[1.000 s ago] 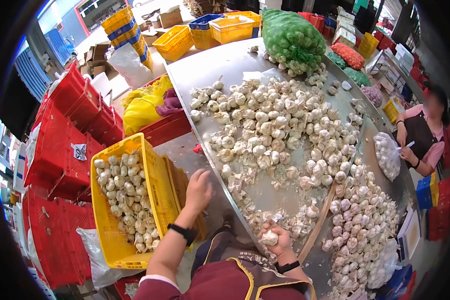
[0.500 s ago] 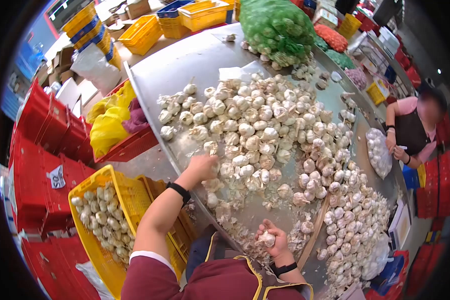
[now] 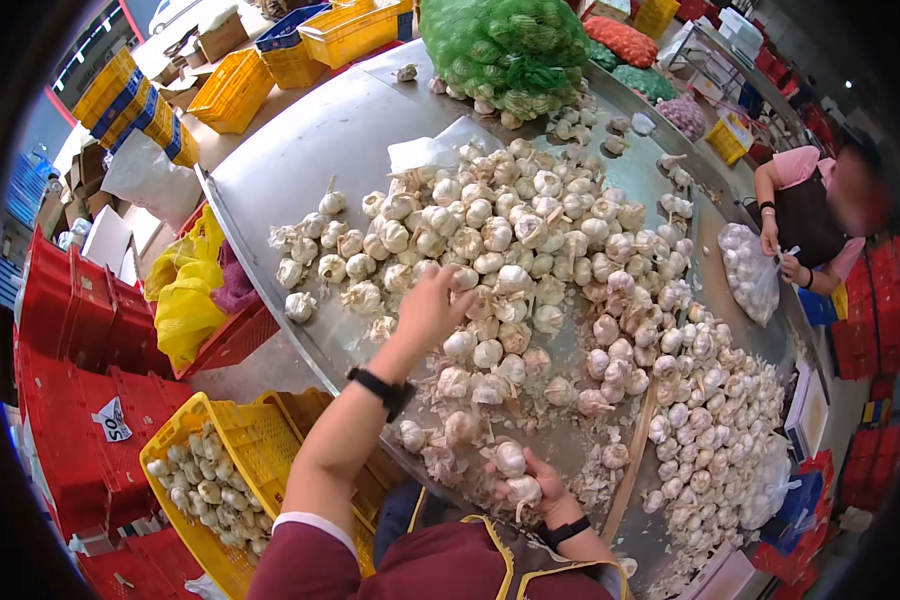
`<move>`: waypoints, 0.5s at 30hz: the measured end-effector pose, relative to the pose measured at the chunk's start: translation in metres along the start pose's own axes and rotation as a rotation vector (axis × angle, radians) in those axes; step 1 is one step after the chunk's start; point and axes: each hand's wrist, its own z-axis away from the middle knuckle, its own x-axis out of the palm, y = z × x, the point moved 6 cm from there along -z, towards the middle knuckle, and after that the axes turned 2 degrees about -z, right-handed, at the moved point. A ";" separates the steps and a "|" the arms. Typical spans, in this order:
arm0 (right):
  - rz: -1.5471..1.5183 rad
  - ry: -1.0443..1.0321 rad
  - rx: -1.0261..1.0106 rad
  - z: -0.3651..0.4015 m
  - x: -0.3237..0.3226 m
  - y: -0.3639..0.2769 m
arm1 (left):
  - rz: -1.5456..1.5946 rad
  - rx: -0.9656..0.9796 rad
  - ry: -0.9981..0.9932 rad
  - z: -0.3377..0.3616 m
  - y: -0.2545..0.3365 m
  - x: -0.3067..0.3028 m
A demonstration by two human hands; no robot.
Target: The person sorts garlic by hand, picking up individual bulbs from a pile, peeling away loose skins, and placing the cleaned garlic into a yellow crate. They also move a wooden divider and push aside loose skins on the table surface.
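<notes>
My left hand [image 3: 434, 308] reaches over the near left part of a heap of garlic bulbs [image 3: 510, 232], palm down. Its fingers are bent and apart, touching or just above the bulbs; no bulb shows clearly in its grip. Close to my body, my right hand [image 3: 548, 480] is turned palm up with its fingers curled round two garlic bulbs [image 3: 523, 490]. Loose skins and a few bulbs lie on the metal table [image 3: 290, 150] between my hands.
A wooden strip [image 3: 630, 470] separates the heap from another garlic pile [image 3: 715, 425] at right. A green net sack [image 3: 505, 50] stands at the far edge. Yellow crate [image 3: 255, 450] and red crates [image 3: 70, 390] stand left. Across the table, a person handles a bag of garlic [image 3: 748, 270].
My left hand has moved farther onto the heap. Two bulbs now show in my right hand where one showed before. The whole view has shifted slightly.
</notes>
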 end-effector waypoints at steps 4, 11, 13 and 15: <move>0.144 -0.006 -0.009 0.003 0.012 -0.007 | -0.134 0.037 -0.120 -0.037 -0.028 0.043; 0.176 0.009 -0.026 0.008 0.005 -0.006 | 0.671 -0.408 -0.534 0.009 -0.040 0.074; 0.181 0.012 -0.003 0.010 0.002 -0.004 | 1.198 -0.571 -0.627 0.037 -0.036 0.078; 0.220 -0.013 -0.004 0.009 0.000 -0.006 | 1.589 -0.448 -0.721 0.052 -0.022 0.081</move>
